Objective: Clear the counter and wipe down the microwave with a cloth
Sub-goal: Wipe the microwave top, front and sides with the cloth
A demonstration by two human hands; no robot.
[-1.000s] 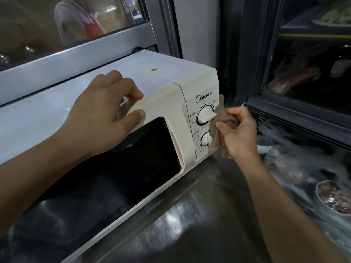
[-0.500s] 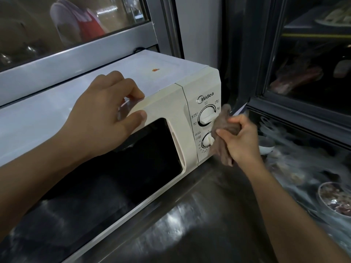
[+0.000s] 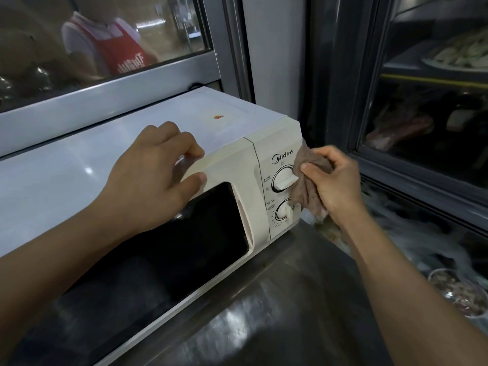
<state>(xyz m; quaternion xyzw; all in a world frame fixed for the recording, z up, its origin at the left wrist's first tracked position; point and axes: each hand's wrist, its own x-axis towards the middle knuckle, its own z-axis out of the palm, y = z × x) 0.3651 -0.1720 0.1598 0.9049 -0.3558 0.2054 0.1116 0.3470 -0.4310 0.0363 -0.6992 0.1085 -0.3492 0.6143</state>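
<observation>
A boxy cream microwave [image 3: 232,165] with a smooth white top and a glossy black door window sits on a shiny steel counter [image 3: 277,307]. The left hand [image 3: 148,178] grips the door's top edge, fingers curled over it and thumb pressed on the front. The right hand [image 3: 335,180] bunches a nubby brown cloth [image 3: 307,180] against the panel's right edge, touching the upper round dial [image 3: 284,179]. A small orange sticker [image 3: 218,117] marks the top.
</observation>
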